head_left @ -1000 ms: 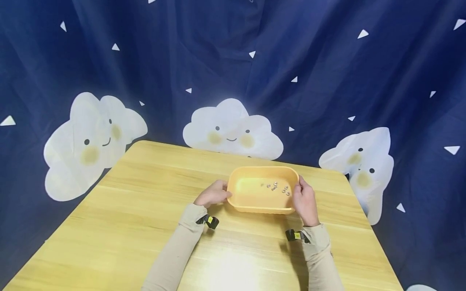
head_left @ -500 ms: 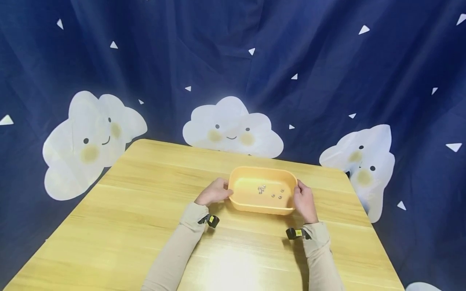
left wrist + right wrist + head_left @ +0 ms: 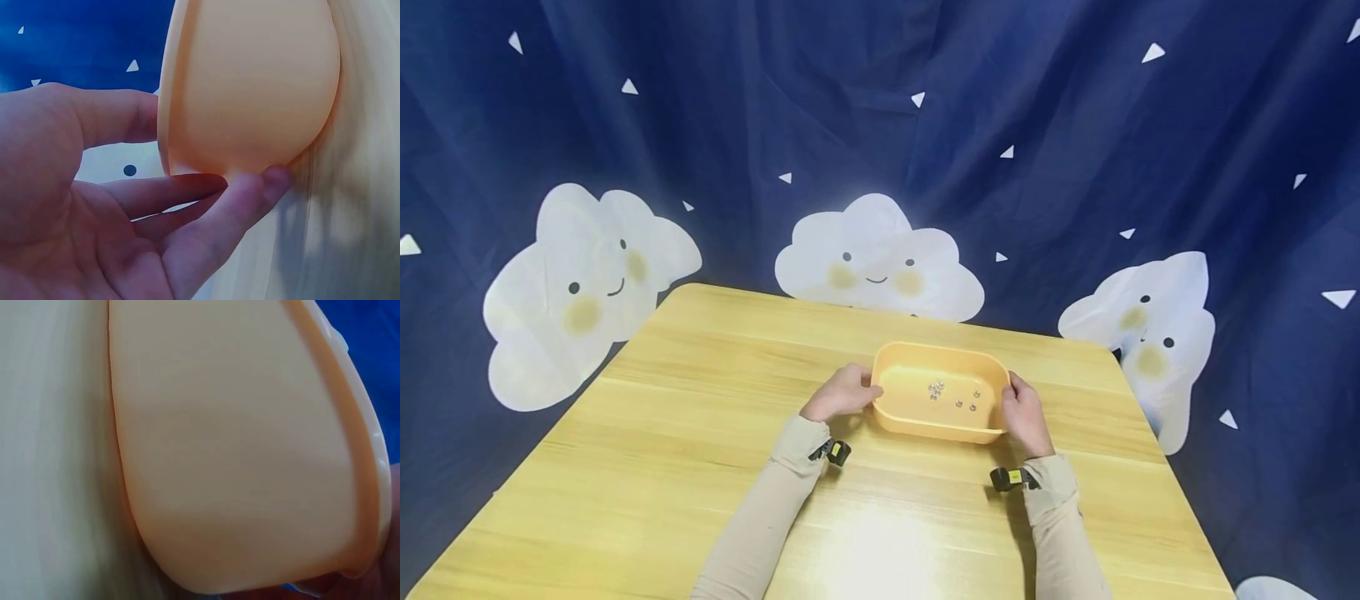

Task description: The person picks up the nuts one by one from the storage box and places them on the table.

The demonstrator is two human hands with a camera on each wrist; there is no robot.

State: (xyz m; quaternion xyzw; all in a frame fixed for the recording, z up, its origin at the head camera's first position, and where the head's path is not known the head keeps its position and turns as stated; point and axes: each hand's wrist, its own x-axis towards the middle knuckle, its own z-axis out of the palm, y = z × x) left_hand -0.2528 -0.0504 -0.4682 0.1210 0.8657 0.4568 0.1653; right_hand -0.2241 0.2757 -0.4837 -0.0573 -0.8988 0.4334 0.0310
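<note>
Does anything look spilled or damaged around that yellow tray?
Nothing stands out. The small silvery pieces in view lie inside the yellow tray, which shows no damage, and the left hand and right hand hold opposite ends.

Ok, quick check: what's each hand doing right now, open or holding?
Left hand: holding the left end of the yellow tray.
Right hand: holding the tray's right end.

We can read no text, brand or number in any view. From the head view we make out a small yellow label [image 3: 837, 450] on the left wrist camera [image 3: 845, 455] and a second yellow label [image 3: 1016, 477] on the right wrist camera [image 3: 1001, 480], both too small for us to read.
</note>
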